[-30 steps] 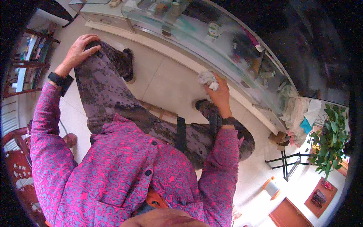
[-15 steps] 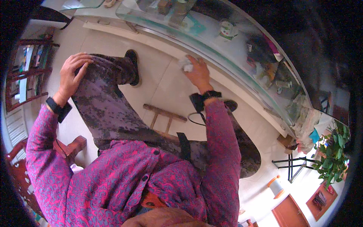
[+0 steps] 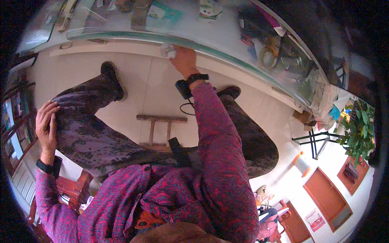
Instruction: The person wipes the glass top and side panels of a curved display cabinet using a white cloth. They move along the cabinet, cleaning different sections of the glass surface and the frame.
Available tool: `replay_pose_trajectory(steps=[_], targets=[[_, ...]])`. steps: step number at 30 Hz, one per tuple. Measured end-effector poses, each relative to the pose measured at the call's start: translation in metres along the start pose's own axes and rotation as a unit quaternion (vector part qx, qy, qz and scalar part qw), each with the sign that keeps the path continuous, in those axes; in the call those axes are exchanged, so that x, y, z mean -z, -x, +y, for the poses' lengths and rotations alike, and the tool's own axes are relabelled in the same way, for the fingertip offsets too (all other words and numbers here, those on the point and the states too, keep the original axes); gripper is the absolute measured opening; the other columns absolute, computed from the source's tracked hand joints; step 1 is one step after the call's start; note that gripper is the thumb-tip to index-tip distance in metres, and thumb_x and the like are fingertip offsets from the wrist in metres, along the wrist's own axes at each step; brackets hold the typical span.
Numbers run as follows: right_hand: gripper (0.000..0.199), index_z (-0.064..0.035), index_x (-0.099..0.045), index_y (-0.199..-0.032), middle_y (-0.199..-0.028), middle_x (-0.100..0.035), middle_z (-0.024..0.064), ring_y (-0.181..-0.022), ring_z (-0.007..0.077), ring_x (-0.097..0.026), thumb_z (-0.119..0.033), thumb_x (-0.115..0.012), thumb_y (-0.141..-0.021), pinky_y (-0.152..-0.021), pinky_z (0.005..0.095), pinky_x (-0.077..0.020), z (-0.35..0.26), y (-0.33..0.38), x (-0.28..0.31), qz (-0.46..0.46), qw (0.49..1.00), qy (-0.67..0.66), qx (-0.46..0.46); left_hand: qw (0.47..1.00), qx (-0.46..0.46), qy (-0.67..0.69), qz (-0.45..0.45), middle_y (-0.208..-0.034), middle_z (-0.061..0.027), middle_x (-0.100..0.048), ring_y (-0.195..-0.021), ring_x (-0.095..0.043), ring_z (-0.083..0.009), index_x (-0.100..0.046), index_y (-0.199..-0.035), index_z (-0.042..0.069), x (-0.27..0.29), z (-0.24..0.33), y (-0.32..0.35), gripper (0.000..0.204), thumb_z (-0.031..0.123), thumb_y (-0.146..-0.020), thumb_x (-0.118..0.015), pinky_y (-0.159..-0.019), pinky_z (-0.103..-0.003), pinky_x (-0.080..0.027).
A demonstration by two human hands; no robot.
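Note:
My right hand (image 3: 184, 61) is stretched forward and closed on a crumpled white tissue (image 3: 168, 51). Hand and tissue are at the near edge of the glass-topped table (image 3: 129, 36); I cannot tell whether the tissue touches the glass. On the left, my left hand (image 3: 46, 125) lies over the knee of my dark patterned trousers (image 3: 83, 129), fingers stretched out and holding nothing. Both wrists carry black bands, and a black cable loops beside the right one.
Through the glass show a white patterned item (image 3: 210, 9), a teal packet (image 3: 164, 14) and a roll of tape (image 3: 269, 58). A wooden stool-like frame (image 3: 161, 118) stands between my legs. A leafy plant (image 3: 358, 129) is at the right, a dark shelf (image 3: 16, 117) at the left.
The view has shifted, bringing more of the tabletop in. My right hand has moved with the tissue from below the table edge up to it. The left hand stays on the knee.

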State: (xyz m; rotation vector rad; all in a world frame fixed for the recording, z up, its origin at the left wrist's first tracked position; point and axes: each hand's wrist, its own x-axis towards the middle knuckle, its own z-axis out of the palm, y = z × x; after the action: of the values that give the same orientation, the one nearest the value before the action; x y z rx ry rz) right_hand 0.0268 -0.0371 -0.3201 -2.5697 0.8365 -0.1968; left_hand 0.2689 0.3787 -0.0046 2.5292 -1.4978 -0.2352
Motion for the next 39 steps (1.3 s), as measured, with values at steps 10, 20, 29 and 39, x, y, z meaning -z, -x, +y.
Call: replay_pose_trajectory(steps=[10,20,29,39], targets=[[0.053,-0.008,-0.072,-0.114,-0.124,-0.067,0.019,-0.113,0.0399,-0.062,-0.037,-0.085,-0.073,-0.097,0.05,-0.0515,0.172,0.119,0.091,0.205,0.937,0.096,-0.268,1.0,0.005,-0.023,-0.011,-0.129,-0.0129,-0.068,-0.135,-0.054,-0.0311,-0.072,-0.114,0.001,0.0,-0.006,0.006,0.024,0.009,-0.101,-0.054,-0.116,-0.043,-0.036],[0.052,0.0013,-0.069,-0.11,-0.112,-0.067,0.0224,-0.108,0.0429,-0.061,-0.034,-0.083,-0.075,-0.093,0.0505,-0.0514,0.134,0.081,0.048,0.255,0.911,0.081,-0.314,0.999,0.0,0.003,0.033,-0.119,-0.0137,-0.072,-0.127,-0.06,-0.0349,-0.074,-0.105,0.001,0.002,0.0,0.013,0.021,0.01,-0.096,-0.058,-0.11,-0.047,-0.042],[0.067,-0.0092,-0.062,-0.132,-0.126,-0.065,0.0184,-0.122,0.0375,-0.056,-0.028,-0.086,-0.073,-0.107,0.0498,-0.0452,-0.066,0.002,-0.025,0.115,0.99,-0.07,-0.043,0.995,-0.019,0.032,0.093,-0.114,-0.0107,-0.074,-0.121,-0.064,-0.0319,-0.075,-0.099,0.005,0.002,-0.004,0.024,0.017,0.01,-0.092,-0.061,-0.108,-0.047,-0.043],[0.072,-0.0116,-0.057,-0.142,-0.137,-0.062,0.0183,-0.133,0.0417,-0.049,-0.021,-0.082,-0.075,-0.108,0.0508,-0.044,-0.082,0.009,-0.016,0.131,0.983,-0.068,-0.111,0.983,0.023,0.083,0.163,-0.127,-0.0118,-0.069,-0.13,-0.057,-0.0349,-0.075,-0.109,0.007,-0.007,-0.033,0.068,0.028,0.012,-0.085,-0.063,-0.115,-0.053,-0.034]])
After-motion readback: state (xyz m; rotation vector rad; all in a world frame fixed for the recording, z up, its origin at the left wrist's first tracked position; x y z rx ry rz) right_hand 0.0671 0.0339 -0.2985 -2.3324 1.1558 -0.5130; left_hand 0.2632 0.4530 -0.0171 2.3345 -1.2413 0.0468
